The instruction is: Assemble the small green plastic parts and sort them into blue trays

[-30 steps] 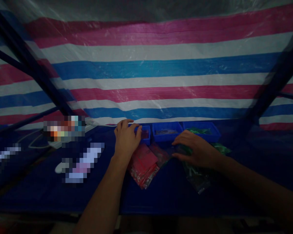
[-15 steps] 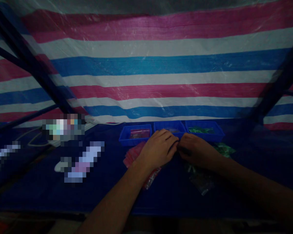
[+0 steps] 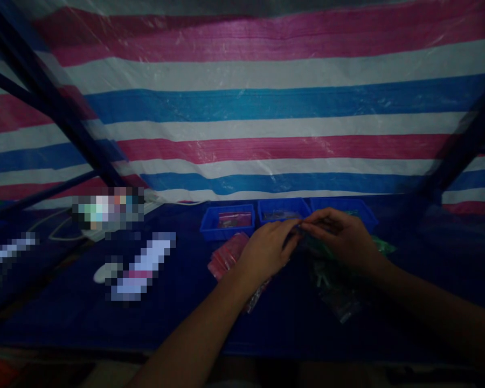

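My left hand (image 3: 272,242) and my right hand (image 3: 339,231) meet above the dark blue table, in front of the trays. Both are closed in a pinch on what looks like the thin edge of a small plastic bag (image 3: 302,229); dim light and my fingers hide most of it. A fanned pile of red plastic bags (image 3: 228,256) lies beside my left forearm, which partly covers it. Below my right hand are clear plastic bags (image 3: 339,304) with contents too dark to name. Green plastic bags (image 3: 383,246) show behind my right wrist.
Three blue trays stand along the back: a left tray (image 3: 218,234) with a red bag, a middle tray (image 3: 262,203) with clear bags, and a right tray (image 3: 369,215), partly hidden. At left are a white mouse-shaped object (image 3: 103,273) and blurred items. Striped sheeting (image 3: 267,102) hangs behind.
My right hand has rolled and lifted slightly, so its pinching fingers now show. A thin edge has come into sight between my hands. The view has shifted a little.
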Demonstrator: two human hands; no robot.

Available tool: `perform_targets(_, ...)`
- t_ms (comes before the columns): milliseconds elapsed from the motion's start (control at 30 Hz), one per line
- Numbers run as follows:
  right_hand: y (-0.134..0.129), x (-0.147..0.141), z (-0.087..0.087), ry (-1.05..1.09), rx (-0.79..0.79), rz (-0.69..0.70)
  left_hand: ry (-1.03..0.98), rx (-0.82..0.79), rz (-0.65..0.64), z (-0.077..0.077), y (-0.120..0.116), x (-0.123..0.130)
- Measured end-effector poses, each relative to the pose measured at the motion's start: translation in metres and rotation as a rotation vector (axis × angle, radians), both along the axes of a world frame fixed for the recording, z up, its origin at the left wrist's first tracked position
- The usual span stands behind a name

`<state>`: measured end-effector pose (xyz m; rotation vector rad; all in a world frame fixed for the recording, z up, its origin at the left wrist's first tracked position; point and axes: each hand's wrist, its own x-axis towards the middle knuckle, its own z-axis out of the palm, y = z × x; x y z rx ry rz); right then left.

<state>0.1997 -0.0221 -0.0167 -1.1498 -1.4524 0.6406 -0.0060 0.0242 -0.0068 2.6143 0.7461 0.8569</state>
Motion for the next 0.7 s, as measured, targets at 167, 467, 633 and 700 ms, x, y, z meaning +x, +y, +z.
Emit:
perform_targets(167, -0.002, -0.004, 0.004, 0.123, -0.033, 0.055, -0.112, -0.045, 0.008, 0.002, 0.002, 0.0)
perform_targets(467, 0.009, 0.005, -0.005, 0.105, -0.1, 0.101, -0.234, -0.141, 0.042, 0.01, 0.002, -0.001)
perform_targets(633, 0.01, 0.008, -0.009, 0.124, -0.125, 0.154, -0.211, -0.131, 0.01, 0.01, 0.001, 0.0)
perform_targets(700, 0.009, 0.008, -0.01, 0.11, -0.138, 0.209, -0.196, -0.136, 0.009, 0.009, 0.0, 0.0)
